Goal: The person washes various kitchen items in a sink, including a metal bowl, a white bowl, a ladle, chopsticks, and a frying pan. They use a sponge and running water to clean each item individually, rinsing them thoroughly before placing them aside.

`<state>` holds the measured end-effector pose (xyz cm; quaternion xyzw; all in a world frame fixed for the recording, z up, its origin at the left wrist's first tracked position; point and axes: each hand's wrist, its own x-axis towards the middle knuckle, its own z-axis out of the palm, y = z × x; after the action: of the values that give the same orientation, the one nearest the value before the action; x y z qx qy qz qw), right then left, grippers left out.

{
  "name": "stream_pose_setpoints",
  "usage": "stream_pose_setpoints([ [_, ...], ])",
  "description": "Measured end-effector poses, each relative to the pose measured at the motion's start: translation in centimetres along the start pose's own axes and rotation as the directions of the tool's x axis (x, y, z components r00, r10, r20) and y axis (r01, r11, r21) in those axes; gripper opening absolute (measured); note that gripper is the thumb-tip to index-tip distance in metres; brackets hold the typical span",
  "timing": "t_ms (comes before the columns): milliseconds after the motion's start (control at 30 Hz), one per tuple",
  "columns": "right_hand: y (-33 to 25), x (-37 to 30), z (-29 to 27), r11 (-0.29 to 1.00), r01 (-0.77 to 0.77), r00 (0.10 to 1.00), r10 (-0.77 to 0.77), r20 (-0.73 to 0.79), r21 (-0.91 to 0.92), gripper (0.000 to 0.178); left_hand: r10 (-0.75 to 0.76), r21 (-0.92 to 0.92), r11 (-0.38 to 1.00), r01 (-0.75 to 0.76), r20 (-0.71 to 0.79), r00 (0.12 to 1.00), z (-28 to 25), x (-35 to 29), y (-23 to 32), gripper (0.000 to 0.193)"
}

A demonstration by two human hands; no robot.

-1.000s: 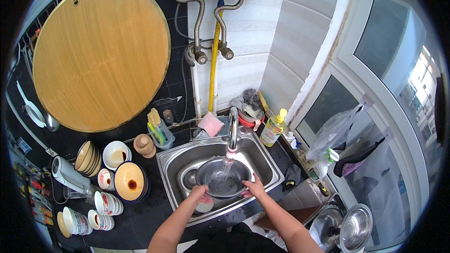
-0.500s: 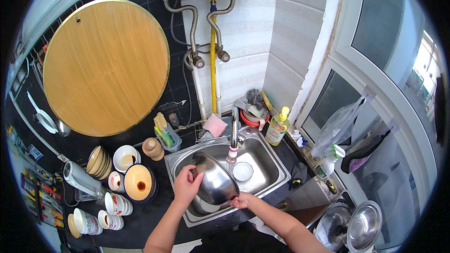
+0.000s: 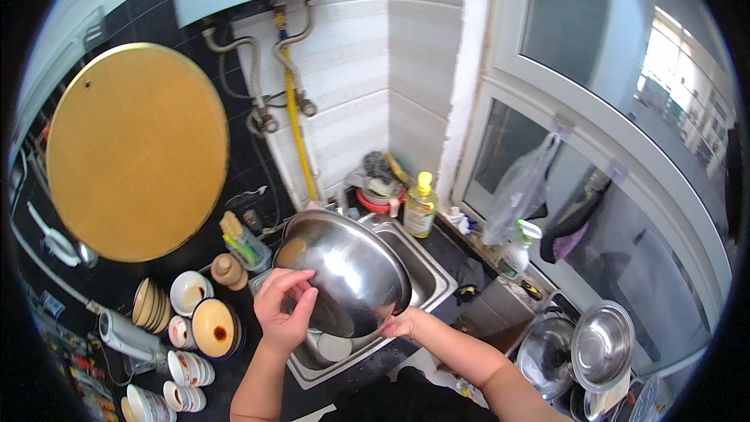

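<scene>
A shiny steel basin (image 3: 351, 270) is held up over the sink (image 3: 426, 285), tilted with its rounded outside toward me. My right hand (image 3: 400, 323) grips its lower right rim. My left hand (image 3: 287, 309) is in front of the basin's left side, fingers half bent and thumb apart, nothing between them. Whether its fingertips touch the steel I cannot tell. Below the basin, a white bowl (image 3: 334, 347) shows in the sink. The faucet is hidden behind the basin.
Stacked bowls (image 3: 215, 328) stand on the left counter beside a wooden pestle-like piece (image 3: 228, 272). A yellow-capped detergent bottle (image 3: 420, 207) is behind the sink. A spray bottle (image 3: 517, 250) stands by the window. Steel pans (image 3: 601, 348) are at the lower right.
The basin has been lifted nearer to me and turned. My left hand has left its rim and moved down in front of it; my right hand keeps its grip. The view has swung right.
</scene>
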<state>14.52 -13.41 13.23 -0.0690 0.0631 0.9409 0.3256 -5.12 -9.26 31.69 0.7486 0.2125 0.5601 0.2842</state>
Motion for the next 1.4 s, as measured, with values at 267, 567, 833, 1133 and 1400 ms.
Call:
stream_pose_setpoints([
  [267, 2.3, -13.8, 2.9, 0.406, 0.48, 0.451, -0.875, -0.178, -0.778, 0.041, -0.158, -0.107, 0.977, 0.184, 0.213, 0.964, 7.4, 1.0, 0.0, 0.025],
  [567, 12.9, -32.1, -0.8, -0.058, 0.333, -0.58, -0.8, -0.156, -0.941, 0.044, -0.249, -0.079, 0.949, 0.306, 0.41, 0.877, 15.4, -1.9, -4.7, 0.03],
  [833, 22.0, -42.9, -6.3, 0.139, -0.141, -0.963, -0.25, 0.103, -0.98, 0.058, -0.215, -0.109, 0.937, 0.331, 0.566, 0.796, 19.6, -3.3, -5.7, 0.033],
  [1133, 25.6, -46.4, -9.4, 0.569, -0.22, -0.97, -0.039, 0.241, -0.793, 0.057, -0.216, -0.131, 0.92, 0.371, 0.62, 0.754, 20.2, -3.8, -6.4, 0.032],
  [1400, 25.9, -45.2, -6.9, 0.839, -0.156, -0.98, -0.064, 0.19, -0.521, 0.044, -0.238, -0.105, 0.919, 0.38, 0.62, 0.747, 19.2, -4.0, -7.1, 0.033],
])
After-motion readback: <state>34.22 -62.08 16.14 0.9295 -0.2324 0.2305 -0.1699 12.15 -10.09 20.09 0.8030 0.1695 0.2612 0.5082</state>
